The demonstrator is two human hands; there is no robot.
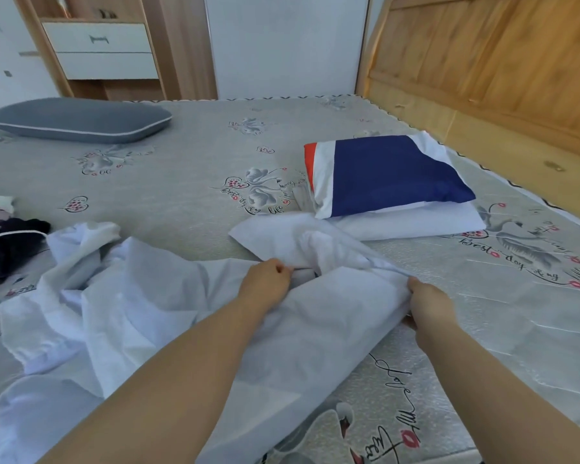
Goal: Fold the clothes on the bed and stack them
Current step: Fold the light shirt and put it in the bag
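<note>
Both hands grip white garment (315,316) | left hand (265,283) | right hand (429,304) | fold seemingly unfinished

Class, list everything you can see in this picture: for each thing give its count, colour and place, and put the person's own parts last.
white garment: one, white, crumpled on the near side of the bed
folded stack: one, navy, white and red piece on top of a white one, on the bed by the headboard
dark clothes: a small pile, black and purplish, left edge
pillow: one, grey, far left of the bed
bed: one, grey printed cover
headboard: one, light wood, right
drawer unit: one, wood and white, beyond the bed
left hand: one, grips the white garment
right hand: one, grips the white garment
</note>
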